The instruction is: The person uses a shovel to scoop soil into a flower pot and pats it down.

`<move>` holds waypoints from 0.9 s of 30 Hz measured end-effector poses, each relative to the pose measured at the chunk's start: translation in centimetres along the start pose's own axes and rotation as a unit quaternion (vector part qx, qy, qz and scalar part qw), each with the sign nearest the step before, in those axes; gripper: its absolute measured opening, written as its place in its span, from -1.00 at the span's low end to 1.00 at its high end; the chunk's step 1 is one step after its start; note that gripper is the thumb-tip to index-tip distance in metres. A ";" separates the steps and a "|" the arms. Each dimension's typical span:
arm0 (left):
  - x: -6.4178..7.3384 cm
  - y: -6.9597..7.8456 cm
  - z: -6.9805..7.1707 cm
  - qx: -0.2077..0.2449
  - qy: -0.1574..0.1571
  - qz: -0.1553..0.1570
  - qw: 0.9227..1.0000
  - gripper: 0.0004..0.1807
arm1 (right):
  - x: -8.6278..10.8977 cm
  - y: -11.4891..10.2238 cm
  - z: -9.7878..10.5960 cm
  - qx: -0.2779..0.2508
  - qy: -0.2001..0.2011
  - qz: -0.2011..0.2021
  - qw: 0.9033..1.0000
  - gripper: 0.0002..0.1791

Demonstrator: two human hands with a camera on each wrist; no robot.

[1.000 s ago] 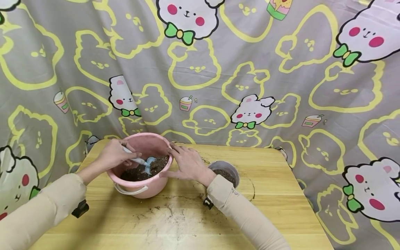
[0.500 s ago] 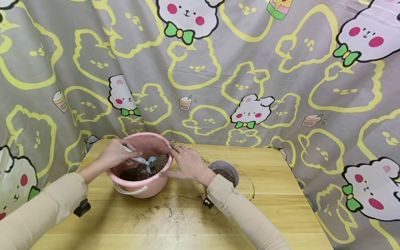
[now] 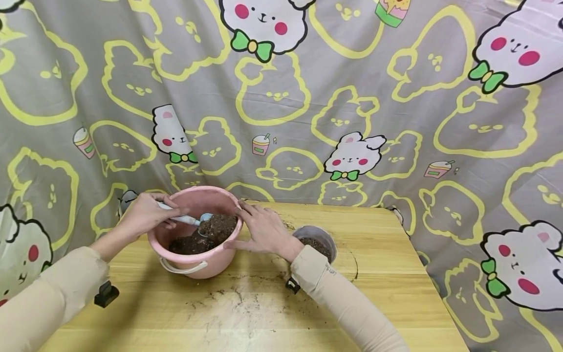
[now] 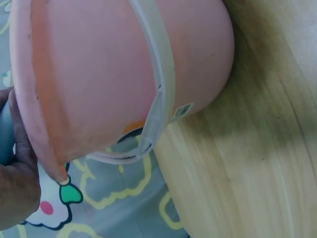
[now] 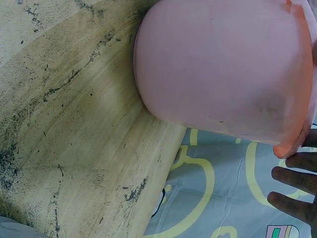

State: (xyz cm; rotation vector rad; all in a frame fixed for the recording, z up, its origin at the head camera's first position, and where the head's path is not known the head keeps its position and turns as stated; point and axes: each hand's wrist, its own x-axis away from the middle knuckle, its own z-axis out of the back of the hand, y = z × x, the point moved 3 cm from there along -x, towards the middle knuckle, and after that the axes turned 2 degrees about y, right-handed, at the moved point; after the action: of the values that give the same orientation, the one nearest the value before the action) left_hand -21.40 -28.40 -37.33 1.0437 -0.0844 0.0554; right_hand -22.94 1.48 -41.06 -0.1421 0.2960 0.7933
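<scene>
My left hand grips the pale handle of a small light-blue garden trowel inside a pink bucket. Dark soil is heaped on the trowel blade, below rim height, and more lies at the bottom of the bucket. In the left wrist view, the trowel handle shows in the fingers beside the rim. My right hand rests on the bucket's right rim, thumb toward me; the right wrist view shows its fingers straight and spread past the rim.
A grey pot with soil stands behind my right wrist. Crumbs of soil are scattered over the wooden table. The bucket's white handle hangs down in front. A patterned curtain closes off the back.
My left hand has drawn the trowel back to the left and raised its blade, now heaped with soil. The right hand and the bucket have stayed in place.
</scene>
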 end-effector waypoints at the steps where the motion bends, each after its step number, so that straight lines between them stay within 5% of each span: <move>1: 0.1 -0.1 0.2 0.004 0.002 -0.004 1.000 -0.51 | 0.0 0.0 0.0 0.002 -0.002 -0.001 1.000 0.11; 14: 0.8 -1.7 1.5 0.017 0.028 -0.011 0.999 -0.52 | 0.0 -0.1 0.0 0.001 -0.010 0.000 1.000 0.14; 27: 1.5 -1.9 1.9 0.065 0.055 -0.022 0.996 -0.80 | -0.1 -0.1 0.0 0.014 -0.004 0.004 1.000 0.10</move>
State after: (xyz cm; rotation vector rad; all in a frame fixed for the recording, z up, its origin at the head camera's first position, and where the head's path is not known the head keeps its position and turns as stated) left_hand -19.86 -31.02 -37.84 1.1694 0.0426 0.0786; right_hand -22.94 1.37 -41.03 -0.1119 0.3004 0.7971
